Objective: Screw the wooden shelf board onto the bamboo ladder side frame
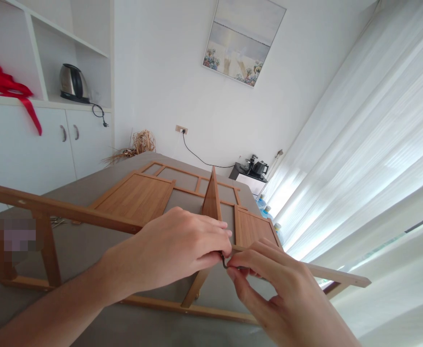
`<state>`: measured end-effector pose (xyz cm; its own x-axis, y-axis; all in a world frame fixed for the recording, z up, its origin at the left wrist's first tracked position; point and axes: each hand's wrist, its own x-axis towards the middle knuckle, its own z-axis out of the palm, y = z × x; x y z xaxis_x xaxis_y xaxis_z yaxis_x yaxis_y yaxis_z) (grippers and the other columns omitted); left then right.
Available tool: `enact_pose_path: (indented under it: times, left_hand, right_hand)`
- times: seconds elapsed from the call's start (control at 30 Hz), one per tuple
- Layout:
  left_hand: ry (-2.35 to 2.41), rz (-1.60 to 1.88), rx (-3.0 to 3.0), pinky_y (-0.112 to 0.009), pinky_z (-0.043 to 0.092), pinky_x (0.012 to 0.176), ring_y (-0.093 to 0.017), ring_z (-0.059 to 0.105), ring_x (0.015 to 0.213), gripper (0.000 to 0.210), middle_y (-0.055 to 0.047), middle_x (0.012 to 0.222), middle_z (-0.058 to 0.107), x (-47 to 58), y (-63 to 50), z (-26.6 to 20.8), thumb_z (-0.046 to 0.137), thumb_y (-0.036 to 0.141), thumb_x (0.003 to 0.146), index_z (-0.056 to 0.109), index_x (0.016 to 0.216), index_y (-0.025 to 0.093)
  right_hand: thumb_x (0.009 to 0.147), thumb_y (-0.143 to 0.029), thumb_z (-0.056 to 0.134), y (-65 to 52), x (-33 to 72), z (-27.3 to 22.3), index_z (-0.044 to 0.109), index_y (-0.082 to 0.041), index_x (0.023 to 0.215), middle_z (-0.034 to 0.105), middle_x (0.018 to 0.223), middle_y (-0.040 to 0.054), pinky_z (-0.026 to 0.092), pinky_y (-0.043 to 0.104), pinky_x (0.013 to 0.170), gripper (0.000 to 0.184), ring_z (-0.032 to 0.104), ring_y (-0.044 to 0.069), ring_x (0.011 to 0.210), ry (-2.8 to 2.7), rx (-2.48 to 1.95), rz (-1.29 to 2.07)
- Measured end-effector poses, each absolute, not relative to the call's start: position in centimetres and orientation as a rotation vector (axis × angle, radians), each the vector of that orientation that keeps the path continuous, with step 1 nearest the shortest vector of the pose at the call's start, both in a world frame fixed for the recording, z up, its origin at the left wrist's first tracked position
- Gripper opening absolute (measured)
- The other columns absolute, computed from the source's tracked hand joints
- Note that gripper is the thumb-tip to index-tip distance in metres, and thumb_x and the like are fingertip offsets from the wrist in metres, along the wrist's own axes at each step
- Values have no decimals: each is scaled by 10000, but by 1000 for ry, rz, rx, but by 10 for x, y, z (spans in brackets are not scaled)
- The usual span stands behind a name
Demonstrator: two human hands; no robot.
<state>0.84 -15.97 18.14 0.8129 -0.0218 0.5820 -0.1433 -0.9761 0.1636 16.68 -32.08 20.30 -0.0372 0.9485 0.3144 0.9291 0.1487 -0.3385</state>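
A wooden frame (88,216) stands across the near side of the table, its top rail running left to right beneath my hands. My left hand (182,243) is closed over this rail near its middle, fingertips at a joint with a crosspiece. My right hand (279,284) pinches a thin, dark, bent hex key (225,263) between thumb and fingers. The key's short end meets the rail right beside my left fingertips; the fastener there is hidden. Just beyond my hands, a wooden panel (211,196) rises upright from the frame.
Flat wooden panels (135,195) and an open wooden lattice (180,176) lie on the grey-covered table (124,168). Dried straw (143,143) is at the far left corner. Shelves hold a kettle (74,82) and red cloth (3,82). White curtains (370,120) hang on the right.
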Motion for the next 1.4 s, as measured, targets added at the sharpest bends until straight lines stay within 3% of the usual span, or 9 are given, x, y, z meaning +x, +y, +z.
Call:
enact_pose_path:
  times: [0.13,0.27,0.77,1.1,1.4]
  left_hand:
    - [-116,887,2793,-187,456,1052,-118,622,1232,164,77,1119,746,8,-159,180,537,235,1006,673,916,250]
    - [-96,889,2816,-182,450,1056,-122,611,1249,149,64,1227,719,7,-159,180,548,231,999,687,946,246]
    - [-104,868,2818,-174,442,1054,-107,604,1254,164,74,1207,723,8,-158,179,527,240,1011,675,942,247]
    - [-114,864,2804,-180,456,1041,-120,614,1243,158,63,1184,729,8,-158,180,526,245,1013,660,929,240]
    - [-99,894,2800,-197,489,1017,-138,633,1220,170,44,1139,744,8,-159,181,551,238,998,693,906,241]
  right_hand:
    - [984,-197,495,-321,166,201,652,-236,853,684,782,7,401,211,438,209,679,152,738,-1961,-1868,63]
    - [1012,-215,456,-319,166,202,575,-237,796,662,723,-31,458,233,571,248,650,135,643,-2039,-1920,163]
    - [1025,-195,459,-317,172,210,664,-252,915,715,843,-37,519,194,703,239,694,115,759,-2030,-1853,418]
    - [1011,-232,493,-320,171,212,692,-261,936,725,812,-19,553,193,661,215,700,129,693,-2063,-1814,336]
    - [1001,-249,489,-333,168,212,646,-263,917,623,855,3,540,214,629,178,642,124,699,-1978,-1885,7]
